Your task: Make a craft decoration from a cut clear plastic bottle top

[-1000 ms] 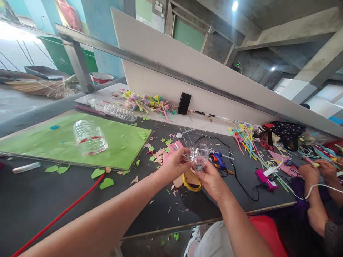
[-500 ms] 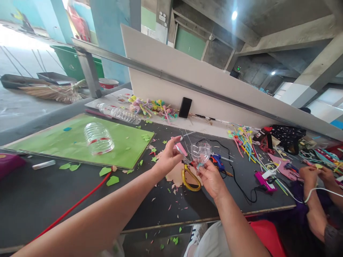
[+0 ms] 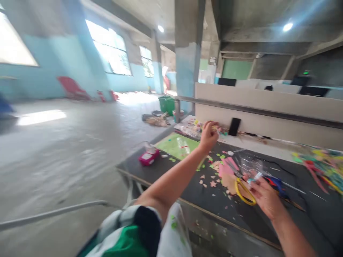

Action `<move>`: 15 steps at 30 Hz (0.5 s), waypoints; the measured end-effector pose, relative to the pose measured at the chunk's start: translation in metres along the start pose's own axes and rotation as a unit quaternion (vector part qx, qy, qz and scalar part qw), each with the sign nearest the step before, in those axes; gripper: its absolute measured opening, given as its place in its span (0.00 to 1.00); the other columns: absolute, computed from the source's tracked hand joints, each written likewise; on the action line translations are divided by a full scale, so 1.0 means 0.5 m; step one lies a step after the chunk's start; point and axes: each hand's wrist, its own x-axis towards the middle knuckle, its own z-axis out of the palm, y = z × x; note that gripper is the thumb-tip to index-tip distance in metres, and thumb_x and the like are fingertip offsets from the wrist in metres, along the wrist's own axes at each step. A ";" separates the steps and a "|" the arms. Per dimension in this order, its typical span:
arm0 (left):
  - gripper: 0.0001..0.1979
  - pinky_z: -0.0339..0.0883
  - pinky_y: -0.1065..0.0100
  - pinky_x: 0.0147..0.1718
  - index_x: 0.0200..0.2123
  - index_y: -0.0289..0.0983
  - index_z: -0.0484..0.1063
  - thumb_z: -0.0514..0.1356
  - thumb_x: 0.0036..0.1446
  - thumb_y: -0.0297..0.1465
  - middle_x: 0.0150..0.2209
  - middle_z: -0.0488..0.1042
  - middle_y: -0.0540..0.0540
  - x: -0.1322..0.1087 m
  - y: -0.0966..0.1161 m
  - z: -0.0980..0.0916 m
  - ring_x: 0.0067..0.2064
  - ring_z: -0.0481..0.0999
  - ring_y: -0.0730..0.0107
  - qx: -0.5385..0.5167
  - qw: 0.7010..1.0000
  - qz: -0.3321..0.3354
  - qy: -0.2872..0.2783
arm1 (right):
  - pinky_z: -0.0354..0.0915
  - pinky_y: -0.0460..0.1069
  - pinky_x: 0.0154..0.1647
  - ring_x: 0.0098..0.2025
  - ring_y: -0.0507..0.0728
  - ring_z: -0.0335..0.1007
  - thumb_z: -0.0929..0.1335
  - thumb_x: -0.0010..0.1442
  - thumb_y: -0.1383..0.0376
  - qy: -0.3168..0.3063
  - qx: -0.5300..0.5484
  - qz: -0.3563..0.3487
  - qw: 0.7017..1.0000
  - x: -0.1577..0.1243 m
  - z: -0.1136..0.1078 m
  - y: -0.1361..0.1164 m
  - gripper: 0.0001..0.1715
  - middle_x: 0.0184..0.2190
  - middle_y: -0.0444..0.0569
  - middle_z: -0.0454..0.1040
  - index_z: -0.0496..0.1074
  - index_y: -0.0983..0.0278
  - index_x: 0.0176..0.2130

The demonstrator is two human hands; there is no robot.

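Note:
My right hand (image 3: 264,196) grips a clear plastic bottle piece (image 3: 251,165) by its narrow end, above the black table (image 3: 214,203). Reaching across towards the back edge, my left hand (image 3: 209,138) has its fingers curled to the thumb; what they pinch, if anything, is blurred. Behind it lie pastel craft pieces (image 3: 197,125). Yellow-handled scissors (image 3: 245,194) rest just left of my right hand, on peach and pink sheets (image 3: 227,167). Past the right hand is a blue glue gun (image 3: 277,185).
A clear bottle (image 3: 182,147) lies on a green sheet (image 3: 171,142). At the table's left corner sits a magenta pack (image 3: 149,157). A black phone (image 3: 234,126) leans against the white board (image 3: 241,92). Colourful strips (image 3: 321,162) pile up on the right. Small paper scraps lie scattered.
The view has swung left, showing more floor and windows. My left hand has moved away from the bottle piece towards the back left, its fingers curling. My right hand still holds the bottle piece.

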 end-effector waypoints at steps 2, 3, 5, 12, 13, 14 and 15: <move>0.19 0.66 0.65 0.50 0.43 0.34 0.75 0.60 0.47 0.15 0.49 0.72 0.41 0.035 0.023 -0.026 0.54 0.70 0.61 0.015 0.998 -0.019 0.056 | 0.75 0.56 0.41 0.42 0.63 0.78 0.81 0.35 0.62 0.026 0.005 0.015 1.000 0.009 -0.002 0.010 0.34 0.47 0.52 0.79 0.76 0.54 0.45; 0.15 0.68 0.63 0.48 0.44 0.33 0.74 0.60 0.52 0.18 0.48 0.72 0.40 0.053 0.034 -0.038 0.52 0.71 0.59 0.012 0.996 -0.031 0.080 | 0.76 0.57 0.40 0.42 0.64 0.78 0.81 0.34 0.62 0.032 0.006 0.007 0.999 0.014 -0.001 0.014 0.34 0.48 0.53 0.79 0.77 0.52 0.44; 0.12 0.71 0.58 0.46 0.49 0.33 0.71 0.59 0.62 0.29 0.49 0.72 0.39 0.083 0.055 -0.053 0.49 0.74 0.60 -0.017 0.990 -0.054 0.129 | 0.76 0.55 0.41 0.44 0.62 0.78 0.80 0.37 0.62 0.006 0.002 -0.006 1.000 0.020 0.005 0.019 0.33 0.48 0.51 0.79 0.76 0.52 0.45; 0.09 0.71 0.72 0.30 0.44 0.30 0.71 0.57 0.63 0.28 0.32 0.73 0.46 0.085 0.133 -0.082 0.26 0.71 0.79 -0.175 0.977 -0.065 0.103 | 0.75 0.49 0.41 0.44 0.57 0.77 0.80 0.43 0.63 -0.054 -0.011 -0.038 0.998 0.007 0.014 0.030 0.31 0.44 0.43 0.80 0.74 0.54 0.48; 0.08 0.71 0.72 0.30 0.42 0.30 0.72 0.59 0.62 0.28 0.32 0.73 0.46 0.073 0.150 -0.103 0.26 0.71 0.79 -0.186 0.977 -0.062 0.084 | 0.75 0.48 0.42 0.45 0.57 0.76 0.80 0.43 0.63 -0.056 -0.010 -0.038 0.998 0.004 0.011 0.031 0.31 0.44 0.43 0.80 0.75 0.54 0.47; 0.08 0.71 0.71 0.31 0.42 0.30 0.72 0.60 0.62 0.28 0.33 0.73 0.46 0.059 0.168 -0.126 0.28 0.72 0.77 -0.182 0.980 -0.047 0.067 | 0.75 0.48 0.42 0.46 0.57 0.76 0.80 0.44 0.63 -0.059 -0.010 -0.038 0.997 0.001 0.009 0.030 0.30 0.43 0.43 0.80 0.75 0.54 0.47; 0.10 0.73 0.68 0.34 0.44 0.31 0.72 0.60 0.62 0.30 0.37 0.75 0.44 0.043 0.186 -0.150 0.32 0.75 0.73 -0.167 0.984 -0.023 0.054 | 0.75 0.47 0.42 0.47 0.57 0.76 0.80 0.44 0.63 -0.060 -0.009 -0.038 0.997 -0.001 0.006 0.028 0.29 0.43 0.43 0.80 0.75 0.54 0.47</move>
